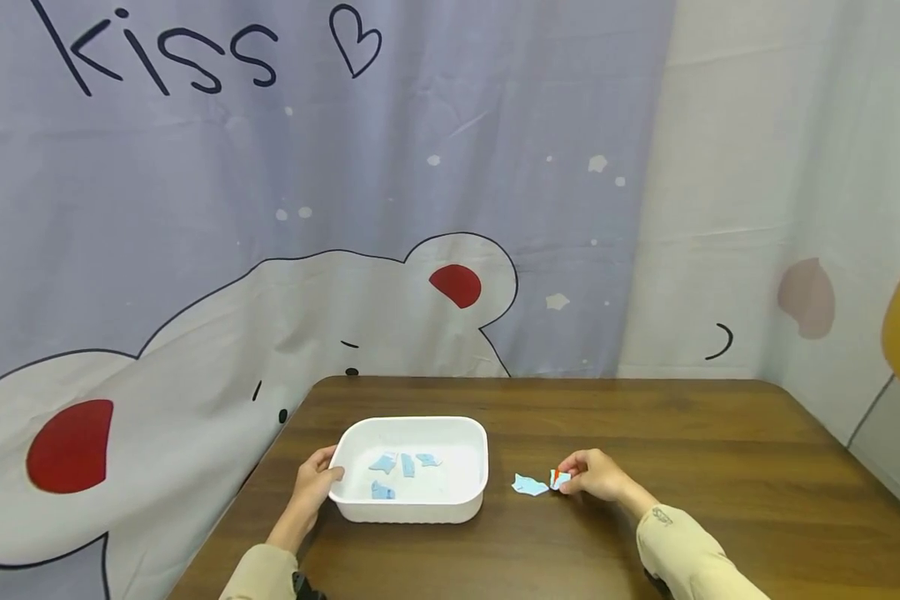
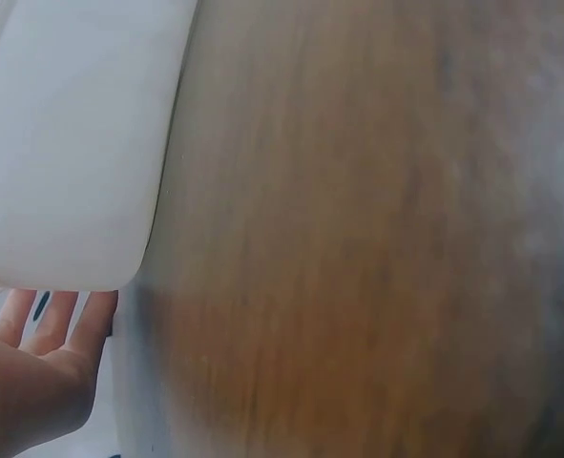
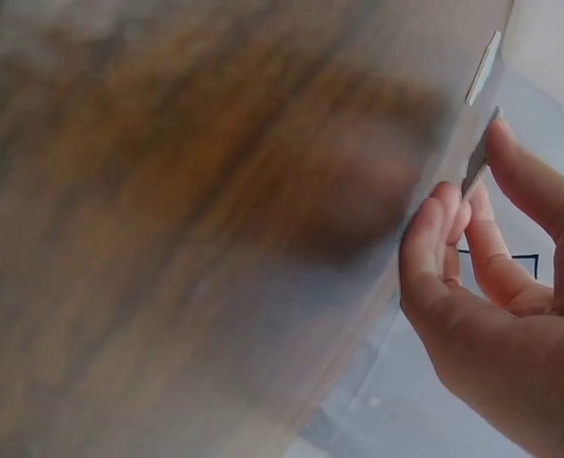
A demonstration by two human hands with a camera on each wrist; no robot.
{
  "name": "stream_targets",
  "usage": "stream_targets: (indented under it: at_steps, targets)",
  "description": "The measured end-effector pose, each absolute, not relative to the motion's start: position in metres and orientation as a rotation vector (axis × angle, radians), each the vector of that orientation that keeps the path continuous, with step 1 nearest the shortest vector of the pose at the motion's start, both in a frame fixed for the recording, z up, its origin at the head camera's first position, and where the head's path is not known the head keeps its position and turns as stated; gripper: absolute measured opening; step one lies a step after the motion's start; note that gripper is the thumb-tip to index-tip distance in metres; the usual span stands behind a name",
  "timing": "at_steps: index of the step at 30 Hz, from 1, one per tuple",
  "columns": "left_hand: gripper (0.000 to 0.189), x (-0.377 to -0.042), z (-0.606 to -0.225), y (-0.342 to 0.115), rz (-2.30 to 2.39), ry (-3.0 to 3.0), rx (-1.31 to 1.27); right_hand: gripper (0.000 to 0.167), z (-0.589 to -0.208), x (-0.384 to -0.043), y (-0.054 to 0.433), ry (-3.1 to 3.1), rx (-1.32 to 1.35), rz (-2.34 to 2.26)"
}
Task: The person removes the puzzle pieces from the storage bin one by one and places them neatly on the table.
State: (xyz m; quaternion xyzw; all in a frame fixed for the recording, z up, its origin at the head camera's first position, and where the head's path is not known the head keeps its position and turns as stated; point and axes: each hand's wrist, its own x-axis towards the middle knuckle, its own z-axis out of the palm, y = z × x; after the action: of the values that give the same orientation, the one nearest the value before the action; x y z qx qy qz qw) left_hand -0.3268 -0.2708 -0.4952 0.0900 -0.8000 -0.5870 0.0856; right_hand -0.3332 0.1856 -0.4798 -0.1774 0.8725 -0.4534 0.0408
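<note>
A white plastic tub [image 1: 408,513] stands on the table, with several light-blue flat pieces [image 1: 408,465] lying apart on its floor. My left hand [image 1: 315,486] grips the tub's left end, thumb over the rim; its fingers show against the tub's end in the left wrist view. To the right of the tub, my right hand [image 1: 596,475] pinches a thin, flat, light-blue piece with a red stripe [image 1: 556,478] between thumb and fingers. It is tilted up, and its grey side [image 3: 476,164] shows in the right wrist view. Another irregular light-blue piece [image 1: 529,485] lies just left of it on the wood.
The brown wooden table [image 1: 645,417] runs back to a printed curtain [image 1: 555,275] with cartoon figures. Its left edge passes close by my left hand. Bare wood extends right of my right forearm.
</note>
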Motion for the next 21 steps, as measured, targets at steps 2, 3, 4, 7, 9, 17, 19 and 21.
stream_targets:
  at_steps: [2,3,4,7,9,17,19,21]
  targets:
    - [0.052,-0.3266,-0.4949,-0.2706,-1.751,-2.384,0.264,0.026,-0.4810,-0.3339,0.1858,2.674,-0.543,-1.363]
    - [0.052,-0.3266,-0.4949,-0.2703,-1.751,-2.385,0.258,0.026,-0.4810,-0.3338,0.1859,2.680,-0.538,-1.350]
    - [0.052,-0.3267,-0.4950,-0.2700,-1.752,-2.385,0.254,0.025,-0.4809,-0.3338,0.1862,2.689,-0.540,-1.334]
    - [0.051,-0.3267,-0.4950,-0.2696,-1.755,-2.384,0.246,0.024,-0.4806,-0.3333,0.1859,2.722,-0.522,-1.284]
    - [0.051,-0.3266,-0.4953,-0.2699,-1.756,-2.379,0.254,0.023,-0.4808,-0.3335,0.1849,2.748,-0.524,-1.248]
    - [0.051,-0.3259,-0.4957,-0.2718,-1.752,-2.381,0.262,0.021,-0.4839,-0.3338,0.1805,2.832,-0.553,-1.180]
    - [0.052,-0.3262,-0.4958,-0.2721,-1.752,-2.384,0.263,0.021,-0.4836,-0.3339,0.1805,2.828,-0.563,-1.182]
    - [0.052,-0.3270,-0.4962,-0.2723,-1.755,-2.386,0.264,0.023,-0.4829,-0.3339,0.1811,2.821,-0.565,-1.192]
